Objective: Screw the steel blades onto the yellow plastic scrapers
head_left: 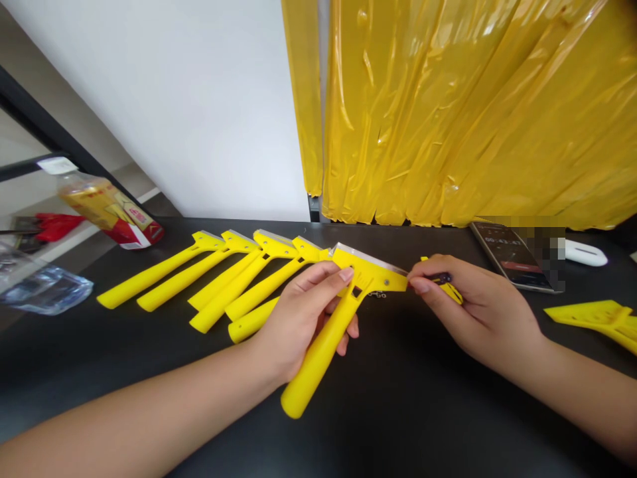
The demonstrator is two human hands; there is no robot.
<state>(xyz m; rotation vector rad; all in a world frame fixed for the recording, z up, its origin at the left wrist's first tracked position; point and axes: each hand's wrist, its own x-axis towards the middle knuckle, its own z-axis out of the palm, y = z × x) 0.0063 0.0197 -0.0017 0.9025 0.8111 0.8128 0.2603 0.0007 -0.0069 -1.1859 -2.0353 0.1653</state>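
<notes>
My left hand (311,305) is closed around the neck of a yellow scraper (321,358), its thumb on the head and the handle slanting down toward me. A thin metal blade (368,259) runs along the scraper's top edge. At the right end of that head, my right hand (468,299) has thumb and forefinger pinched together. A small dark item (442,278) shows at those fingers; its kind is unclear. Behind them a yellow piece (452,292) is partly hidden. Small metal bits (377,294) lie on the table behind the scraper.
Several yellow scrapers (164,272) lie in a row on the black table (398,411). A drink bottle (109,206) and clear container (47,285) are left. Right are a phone (517,259), a white case (586,253) and yellow parts (597,315). Yellow plastic sheeting (448,113) hangs behind.
</notes>
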